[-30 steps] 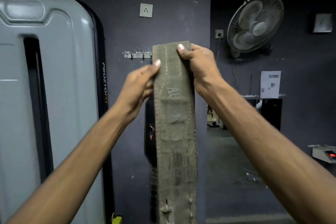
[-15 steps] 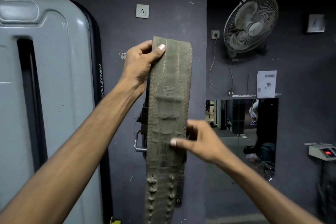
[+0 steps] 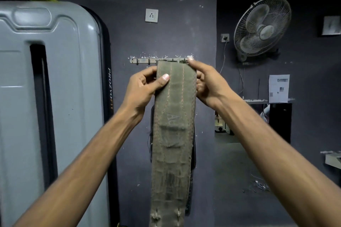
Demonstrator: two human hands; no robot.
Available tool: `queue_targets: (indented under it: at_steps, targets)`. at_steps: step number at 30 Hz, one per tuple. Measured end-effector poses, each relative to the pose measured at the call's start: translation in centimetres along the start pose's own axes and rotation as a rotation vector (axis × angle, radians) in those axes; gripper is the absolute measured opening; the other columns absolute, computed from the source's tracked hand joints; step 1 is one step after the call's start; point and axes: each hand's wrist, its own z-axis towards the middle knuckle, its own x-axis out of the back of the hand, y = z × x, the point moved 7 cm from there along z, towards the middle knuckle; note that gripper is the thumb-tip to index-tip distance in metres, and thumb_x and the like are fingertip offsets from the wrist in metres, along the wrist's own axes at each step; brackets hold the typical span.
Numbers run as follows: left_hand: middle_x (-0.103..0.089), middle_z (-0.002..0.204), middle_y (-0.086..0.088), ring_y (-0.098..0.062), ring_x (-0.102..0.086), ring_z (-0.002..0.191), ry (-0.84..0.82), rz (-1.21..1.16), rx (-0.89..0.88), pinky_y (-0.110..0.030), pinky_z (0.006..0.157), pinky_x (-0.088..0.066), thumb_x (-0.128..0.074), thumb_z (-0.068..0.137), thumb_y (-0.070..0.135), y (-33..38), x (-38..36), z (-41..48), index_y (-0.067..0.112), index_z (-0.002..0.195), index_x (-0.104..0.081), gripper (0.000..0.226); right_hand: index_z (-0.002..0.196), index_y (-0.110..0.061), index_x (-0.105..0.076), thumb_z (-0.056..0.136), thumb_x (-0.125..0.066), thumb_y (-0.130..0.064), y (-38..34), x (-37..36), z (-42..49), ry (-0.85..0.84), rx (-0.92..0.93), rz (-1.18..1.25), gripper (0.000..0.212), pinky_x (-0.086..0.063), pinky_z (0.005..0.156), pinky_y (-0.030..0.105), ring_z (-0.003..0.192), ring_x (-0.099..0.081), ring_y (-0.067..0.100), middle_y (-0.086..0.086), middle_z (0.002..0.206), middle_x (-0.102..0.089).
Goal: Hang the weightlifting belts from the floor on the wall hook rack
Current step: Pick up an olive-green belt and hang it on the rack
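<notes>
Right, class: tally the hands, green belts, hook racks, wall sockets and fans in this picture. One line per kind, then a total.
hands: 2, left hand and right hand
green belt: 1
hook rack: 1
sockets: 2
fan: 1
Total: 7

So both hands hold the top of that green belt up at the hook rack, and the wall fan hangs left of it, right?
Not quite: the head view shows the wall fan right of the hook rack, not left. The left hand and right hand do hold the top of the green belt there.
</notes>
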Motion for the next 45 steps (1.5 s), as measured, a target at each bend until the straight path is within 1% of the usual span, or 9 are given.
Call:
queue_targets:
  at_steps: [4,8,12,16,20,26,34,39,45]
  targets:
    - [-0.070,0.111,-0.011,-0.027,-0.062,0.104,-0.059,-0.105,0.218,-0.040,0.096,-0.052,-0.065,0.093,0.019,-2.5,0.4,-0.7,0.003,0.121,-0.068,0.033,0.087,-0.006,-0.064,0.097,-0.062,-0.008,1.1,-0.4,0.3,0.053,-0.018,0.030,0.010,-0.032,0.035,0.014,0.042,-0.045,0.003,-0.002,0.060,-0.058]
    - [-0.068,0.127,-0.017,-0.034,-0.062,0.117,-0.139,-0.331,0.449,-0.044,0.109,-0.046,-0.065,0.090,0.045,-3.4,-0.9,-0.7,0.008,0.125,-0.068,0.051,0.109,0.001,-0.069,0.096,-0.060,-0.002,0.9,-0.6,-0.4,0.008,0.130,-0.096,0.015,-0.049,0.062,0.019,0.073,-0.064,0.012,0.005,0.089,-0.069]
    - [-0.073,0.103,-0.014,-0.028,-0.067,0.102,-0.102,-0.400,0.472,-0.043,0.104,-0.051,-0.063,0.092,0.041,-2.2,-1.9,0.8,0.003,0.121,-0.069,0.049,0.121,0.003,-0.068,0.096,-0.061,0.001,0.1,0.3,-1.9,-0.027,0.256,-0.197,0.026,-0.050,0.095,0.040,0.097,-0.067,0.020,0.007,0.102,-0.073]
    - [-0.071,0.101,-0.015,-0.022,-0.069,0.085,-0.080,-0.365,0.402,-0.030,0.078,-0.060,-0.059,0.094,0.009,-0.7,-3.1,1.7,-0.003,0.113,-0.067,0.024,0.118,0.005,-0.068,0.087,-0.067,-0.014,0.1,1.7,-2.9,-0.066,0.225,-0.186,0.037,-0.050,0.072,0.032,0.082,-0.065,0.019,0.008,0.096,-0.069]
    - [-0.067,0.110,-0.018,-0.026,-0.065,0.098,-0.076,-0.171,0.203,-0.036,0.091,-0.056,-0.061,0.086,-0.009,0.2,-4.0,1.1,-0.010,0.123,-0.060,0.037,0.100,-0.013,-0.050,0.091,-0.062,-0.050,0.1,2.5,-2.3,-0.046,0.016,-0.166,0.040,-0.017,0.054,0.032,0.058,-0.021,0.018,0.008,0.074,-0.022]
    - [-0.072,0.096,-0.004,-0.011,-0.066,0.074,-0.133,-0.197,0.206,-0.020,0.058,-0.050,-0.060,0.091,0.004,-1.2,-3.6,-0.1,0.002,0.120,-0.065,0.029,0.122,0.004,-0.068,0.095,-0.063,-0.016,0.1,2.2,-0.9,0.028,0.036,-0.061,0.034,-0.044,0.087,0.046,0.099,-0.055,0.035,0.023,0.111,-0.063]
    - [-0.064,0.063,0.003,-0.005,-0.053,0.044,-0.087,-0.289,0.490,-0.014,0.038,-0.036,-0.060,0.094,0.034,-3.4,-3.2,0.9,0.009,0.104,-0.065,0.028,0.112,-0.011,-0.070,0.097,-0.062,-0.002,1.1,3.9,-1.3,-0.131,0.326,-0.121,0.019,-0.058,0.080,0.026,0.090,-0.072,0.013,0.002,0.098,-0.078]
    - [-0.060,0.085,-0.009,-0.012,-0.049,0.065,0.030,-0.146,0.313,-0.016,0.050,-0.034,-0.064,0.092,0.011,-2.7,-3.9,2.2,0.001,0.107,-0.069,0.019,0.120,-0.003,-0.069,0.091,-0.066,-0.020,2.5,6.0,-0.9,-0.158,0.213,-0.164,0.034,-0.045,0.062,0.027,0.078,-0.065,0.015,0.005,0.096,-0.071]
    - [-0.068,0.081,0.000,0.000,-0.049,0.051,0.001,-0.007,0.087,-0.012,0.044,-0.033,-0.062,0.091,0.000,-3.9,-4.2,1.1,0.001,0.114,-0.066,0.023,0.087,-0.016,-0.072,0.096,-0.063,-0.042,3.3,6.3,1.5,-0.117,-0.048,-0.049,0.029,-0.035,0.042,0.019,0.044,-0.046,0.007,-0.008,0.054,-0.055]
